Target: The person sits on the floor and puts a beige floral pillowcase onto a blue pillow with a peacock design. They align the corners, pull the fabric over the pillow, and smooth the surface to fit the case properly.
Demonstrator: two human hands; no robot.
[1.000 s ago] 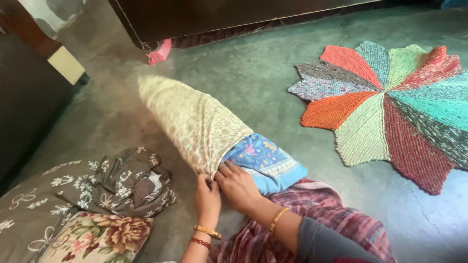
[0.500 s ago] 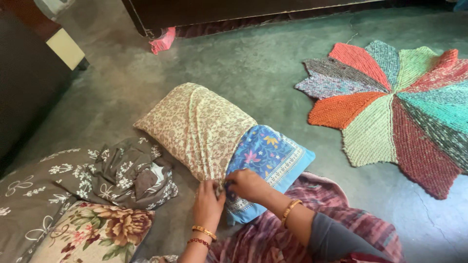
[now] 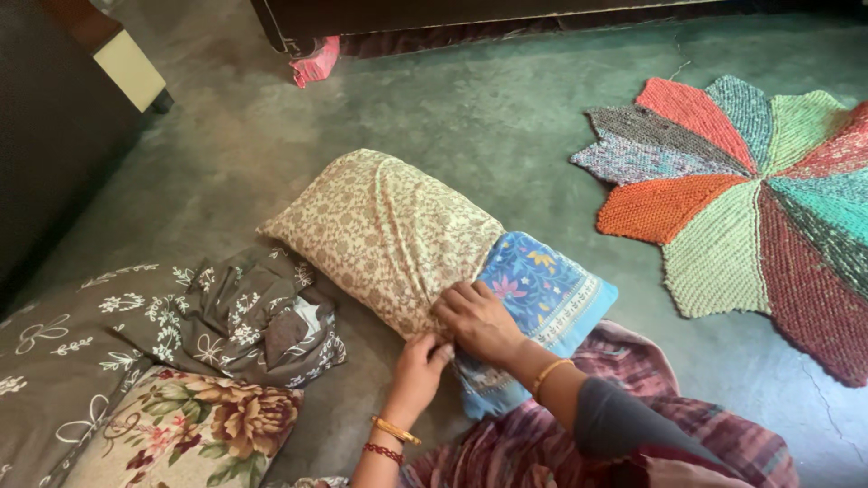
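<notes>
Pillow (image 3: pixel 542 289), blue-floral, lies on the floor beside the patchwork rug (image 3: pixel 750 208). Both hands, left (image 3: pixel 418 370) and right (image 3: pixel 477 318), pinch the beige pillowcase (image 3: pixel 389 237) hem closed; pull it evenly.

One crumpled pink packet (image 3: pixel 315 61) lay on the green floor (image 3: pixel 470 117) at the top left, just under the dark furniture edge (image 3: pixel 452 14); no labels, signs or screens showed.

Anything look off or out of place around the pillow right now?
The beige cover reaches only partway: the blue pillow's end sticks out bare beside both hands. A dark floral cloth lies crumpled on the floor. Nothing looks torn or spilled.
</notes>
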